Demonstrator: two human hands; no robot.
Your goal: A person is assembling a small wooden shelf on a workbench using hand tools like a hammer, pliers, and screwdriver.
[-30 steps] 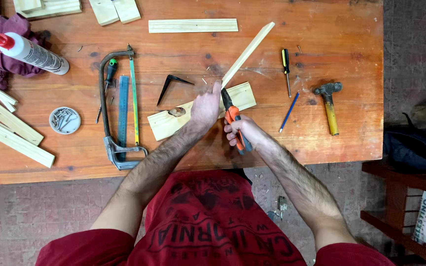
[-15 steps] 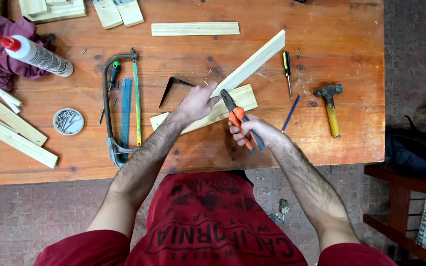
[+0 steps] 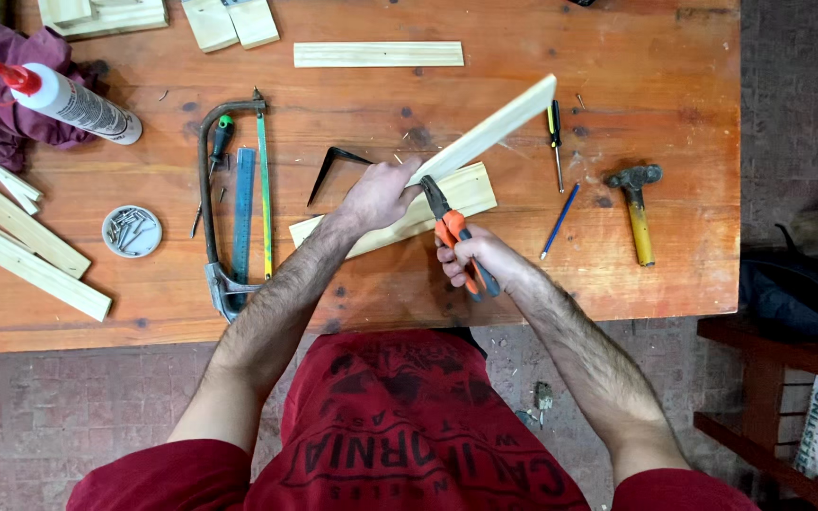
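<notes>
I see left hand (image 3: 378, 194) gripping wood strip (image 3: 489, 128) at its near end; right hand (image 3: 478, 257) clamps pliers (image 3: 449, 227), nose at that same end.

From my remote view, the wooden workbench (image 3: 617, 284) carries a hacksaw (image 3: 229, 199), a hammer (image 3: 636, 203), a screwdriver (image 3: 554, 137), a blue pencil (image 3: 559, 208), a tin of nails (image 3: 132, 231), a glue bottle (image 3: 73, 102) and loose wood offcuts (image 3: 379, 54).

my left hand (image 3: 378, 196) now lifts the wooden strip (image 3: 485, 130) off the table, its far end tilting toward the upper right, while my right hand (image 3: 475, 257) brings the orange-handled pliers (image 3: 453, 234) up to its near end.
</notes>
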